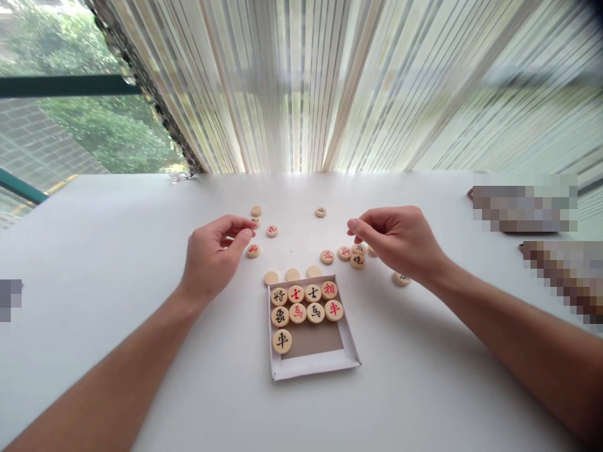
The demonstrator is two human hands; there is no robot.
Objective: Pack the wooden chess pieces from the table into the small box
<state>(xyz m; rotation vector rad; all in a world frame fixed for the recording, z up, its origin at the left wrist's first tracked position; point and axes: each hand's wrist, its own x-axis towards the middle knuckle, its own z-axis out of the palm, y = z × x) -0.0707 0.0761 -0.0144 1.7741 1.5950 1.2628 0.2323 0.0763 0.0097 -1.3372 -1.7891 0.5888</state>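
Left hand was nearer to dark-marked disc, which lay on counter right at its fingertips; round, so no long axis. Finger and thumb curled close; I could not tell if they pinched it. Right hand was curled beside disc cluster, grip unclear. Shallow box sat between forearms.

I have the left forearm and right forearm reaching forward and inward; my left hand curls loosely, thumb near forefinger, while my right hand points inward, fingers bent.
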